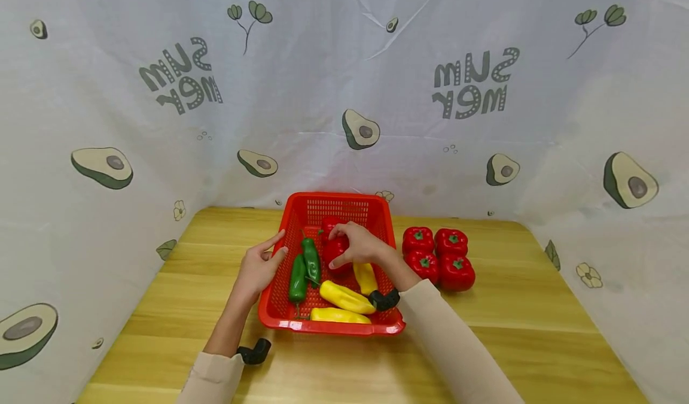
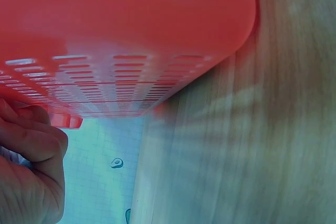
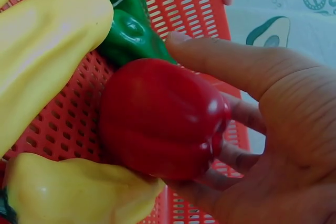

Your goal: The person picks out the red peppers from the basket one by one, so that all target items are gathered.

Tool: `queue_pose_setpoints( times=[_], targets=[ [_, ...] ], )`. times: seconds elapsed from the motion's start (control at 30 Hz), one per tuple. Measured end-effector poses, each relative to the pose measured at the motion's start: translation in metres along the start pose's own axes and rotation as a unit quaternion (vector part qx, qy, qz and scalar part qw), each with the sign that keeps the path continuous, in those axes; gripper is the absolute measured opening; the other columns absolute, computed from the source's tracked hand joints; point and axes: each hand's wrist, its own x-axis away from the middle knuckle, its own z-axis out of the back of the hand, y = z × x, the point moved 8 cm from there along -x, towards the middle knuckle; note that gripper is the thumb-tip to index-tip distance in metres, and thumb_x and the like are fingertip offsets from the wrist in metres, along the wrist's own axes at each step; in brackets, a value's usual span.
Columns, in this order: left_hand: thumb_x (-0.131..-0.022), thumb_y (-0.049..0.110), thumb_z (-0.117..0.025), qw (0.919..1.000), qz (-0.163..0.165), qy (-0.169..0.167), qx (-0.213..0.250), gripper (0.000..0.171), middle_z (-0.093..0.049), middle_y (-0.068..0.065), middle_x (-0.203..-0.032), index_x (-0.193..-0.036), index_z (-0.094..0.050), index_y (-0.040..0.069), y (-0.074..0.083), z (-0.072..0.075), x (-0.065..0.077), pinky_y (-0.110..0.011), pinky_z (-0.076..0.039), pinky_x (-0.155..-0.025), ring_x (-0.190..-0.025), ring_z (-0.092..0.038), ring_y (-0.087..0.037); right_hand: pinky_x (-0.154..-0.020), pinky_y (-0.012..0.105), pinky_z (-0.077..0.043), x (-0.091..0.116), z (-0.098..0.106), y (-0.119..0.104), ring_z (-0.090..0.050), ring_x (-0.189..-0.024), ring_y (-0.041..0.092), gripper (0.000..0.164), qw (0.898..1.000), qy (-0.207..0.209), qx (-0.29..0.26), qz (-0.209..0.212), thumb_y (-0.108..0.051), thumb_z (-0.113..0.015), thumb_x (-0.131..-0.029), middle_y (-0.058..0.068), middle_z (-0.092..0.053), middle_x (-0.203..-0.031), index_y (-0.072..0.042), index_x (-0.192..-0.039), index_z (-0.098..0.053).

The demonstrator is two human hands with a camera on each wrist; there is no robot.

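Note:
A red plastic basket (image 1: 331, 327) with slotted walls stands on the wooden table. My left hand (image 1: 260, 267) is at its left rim, thumb and index finger at the edge; in the left wrist view the curled fingers (image 2: 39, 140) are beside the outer wall. Inside the basket, my right hand (image 1: 359, 243) grips a red bell pepper (image 3: 160, 119), fingers and thumb around it. Another red bell pepper (image 1: 332, 223) lies behind it. Left of it lie two green peppers (image 1: 298, 278). Three yellow peppers (image 1: 344, 298) are toward the front and right.
Several red bell peppers (image 1: 456, 272) stand grouped on the table (image 1: 517, 332), right of the basket. A white cloth (image 1: 312, 93) printed with avocados surrounds the table at the back and sides. Dark wrist-worn pieces (image 1: 255, 352) are on both wrists.

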Motion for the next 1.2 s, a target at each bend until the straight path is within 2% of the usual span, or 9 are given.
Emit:
queue_pose_setpoints(
  times=[0.1,0.23,0.4,0.6,0.77,0.93,1.1,1.2],
  targets=[
    [-0.102,0.025,-0.065,1.0,-0.001,0.001,0.002,0.051,-0.063,-0.009,-0.061,-0.151,-0.054,0.03,0.001,0.001,-0.001,-0.038,-0.063,-0.059,-0.06,-0.071,-0.024,-0.105,0.045,-0.052,-0.002,0.0,0.003,-0.055,-0.117,0.026,0.053,1.0,0.004,0.002,-0.004,-0.024,-0.092,-0.076,0.01,-0.06,-0.128,-0.015,-0.116,-0.058],
    [-0.102,0.024,-0.065,1.0,-0.003,0.0,0.007,0.05,-0.061,-0.007,-0.059,-0.151,-0.055,0.031,0.002,0.001,-0.002,-0.039,-0.062,-0.057,-0.057,-0.069,-0.023,-0.093,0.039,-0.057,-0.001,0.0,0.008,-0.058,-0.106,0.025,0.055,1.0,0.0,-0.004,-0.03,-0.022,-0.092,-0.077,0.008,-0.061,-0.116,-0.015,-0.113,-0.051],
    [-0.102,0.022,-0.065,0.9999,-0.004,-0.002,0.01,0.05,-0.058,-0.005,-0.056,-0.15,-0.055,0.032,0.003,0.001,-0.002,-0.039,-0.062,-0.055,-0.053,-0.067,-0.022,-0.085,0.034,-0.058,0.001,0.001,0.011,-0.059,-0.101,0.024,0.059,0.998,0.001,0.002,-0.057,-0.029,-0.09,-0.079,0.008,-0.063,-0.112,-0.015,-0.121,-0.051],
    [-0.102,0.022,-0.065,0.9999,-0.005,-0.004,0.014,0.05,-0.059,-0.006,-0.056,-0.15,-0.055,0.031,0.003,0.001,-0.002,-0.04,-0.062,-0.056,-0.056,-0.07,-0.025,-0.088,0.036,-0.059,0.002,-0.001,0.011,-0.06,-0.105,0.024,0.063,0.998,-0.011,0.002,-0.061,-0.036,-0.09,-0.078,0.008,-0.064,-0.121,-0.015,-0.127,-0.056],
    [-0.102,0.022,-0.065,0.9998,-0.006,-0.004,0.019,0.05,-0.062,-0.007,-0.058,-0.151,-0.055,0.03,0.002,0.002,-0.003,-0.04,-0.063,-0.057,-0.059,-0.072,-0.027,-0.094,0.039,-0.058,0.003,-0.005,0.01,-0.058,-0.11,0.025,0.073,0.998,-0.025,0.01,-0.053,-0.034,-0.092,-0.073,0.011,-0.06,-0.129,-0.01,-0.133,-0.057],
    [-0.102,0.022,-0.065,0.9997,-0.001,-0.004,0.022,0.05,-0.063,-0.008,-0.059,-0.15,-0.055,0.03,0.0,0.002,-0.002,-0.041,-0.063,-0.058,-0.062,-0.074,-0.029,-0.088,0.035,-0.06,0.004,-0.007,0.009,-0.057,-0.11,0.024,0.075,0.998,-0.035,0.013,-0.048,-0.031,-0.094,-0.069,0.01,-0.058,-0.128,-0.009,-0.132,-0.061],
    [-0.103,0.021,-0.064,0.9997,-0.003,-0.008,0.024,0.05,-0.06,-0.007,-0.056,-0.151,-0.055,0.029,-0.001,0.002,-0.001,-0.041,-0.063,-0.058,-0.062,-0.073,-0.029,-0.091,0.038,-0.06,0.005,-0.004,0.009,-0.06,-0.108,0.024,0.069,0.999,-0.009,-0.025,-0.041,-0.027,-0.094,-0.068,0.009,-0.062,-0.127,-0.014,-0.127,-0.061],
    [-0.103,0.021,-0.064,0.9997,-0.008,-0.008,0.022,0.05,-0.06,-0.006,-0.056,-0.152,-0.054,0.028,-0.001,0.002,0.0,-0.04,-0.063,-0.057,-0.059,-0.072,-0.027,-0.097,0.039,-0.058,0.004,-0.003,0.006,-0.06,-0.112,0.023,0.072,0.999,0.003,-0.039,-0.027,-0.026,-0.094,-0.069,0.008,-0.063,-0.131,-0.013,-0.131,-0.061]
  ],
)
